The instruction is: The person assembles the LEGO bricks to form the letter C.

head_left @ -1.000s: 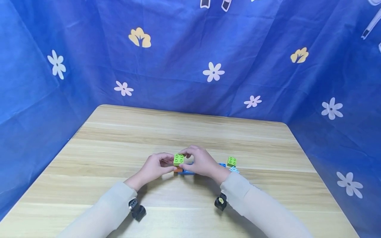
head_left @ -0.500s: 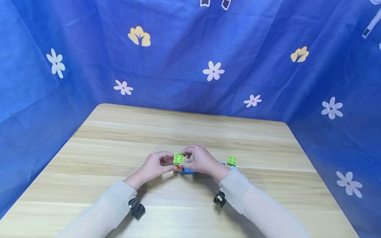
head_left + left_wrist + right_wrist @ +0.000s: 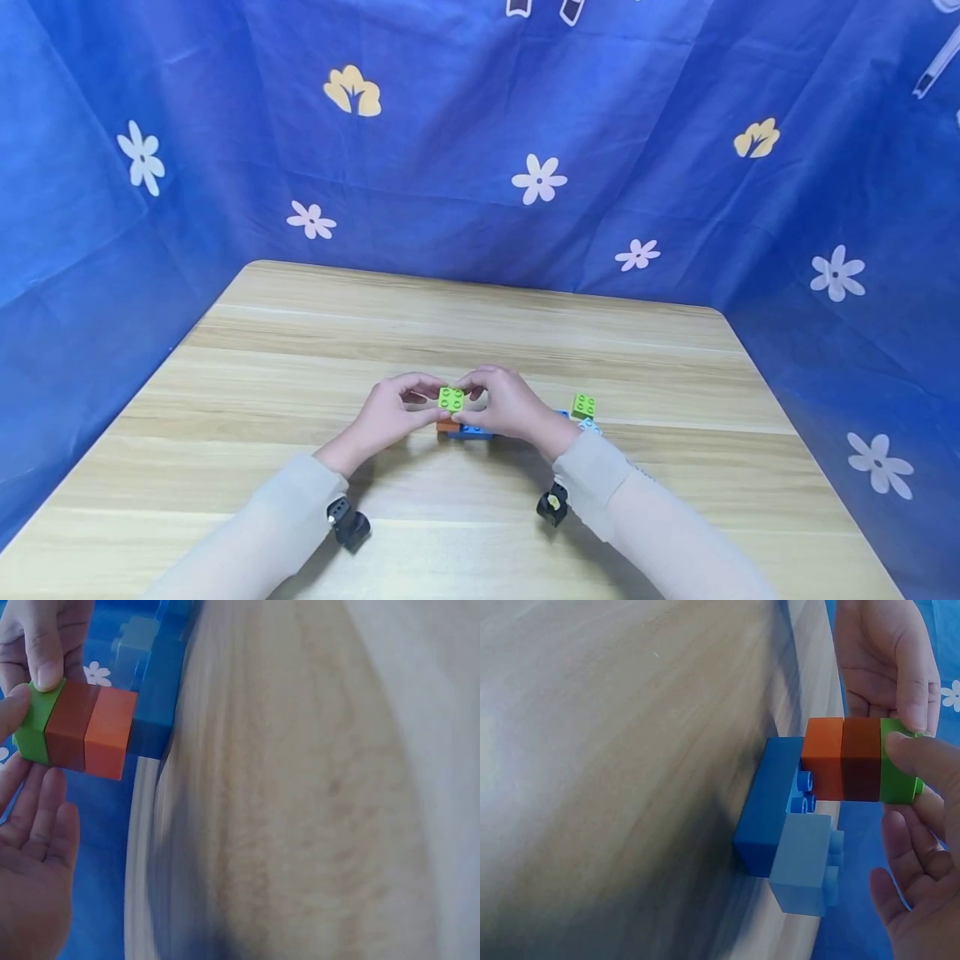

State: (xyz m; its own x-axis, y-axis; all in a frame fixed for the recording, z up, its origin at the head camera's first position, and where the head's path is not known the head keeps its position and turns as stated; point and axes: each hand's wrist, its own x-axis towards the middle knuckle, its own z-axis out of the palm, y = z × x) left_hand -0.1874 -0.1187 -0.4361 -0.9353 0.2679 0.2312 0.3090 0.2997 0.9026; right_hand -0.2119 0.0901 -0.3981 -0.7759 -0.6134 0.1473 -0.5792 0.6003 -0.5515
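A small stack stands at one end of a long blue brick (image 3: 769,806) on the table: an orange brick (image 3: 823,759), then a red-brown brick (image 3: 861,759), with a lime-green brick (image 3: 451,400) on top. My left hand (image 3: 390,414) pinches the green brick between thumb and fingers from the left. From the other side my right hand (image 3: 510,406) pinches the same brick. No gap shows between the stacked bricks in the right wrist view. A light-blue brick (image 3: 802,864) sits on the blue one beside the stack, hidden behind my right hand in the head view.
Right of my right hand lie another green brick (image 3: 583,407), a pale-blue patterned brick (image 3: 590,426) and a partly hidden blue brick (image 3: 562,413). The wooden table (image 3: 480,325) is enclosed by a blue cloth (image 3: 450,125) with flowers.
My left hand has shifted slightly up and right, its thumb rising from beside the lower bricks to the green one. My right hand and the stack are nearly still.
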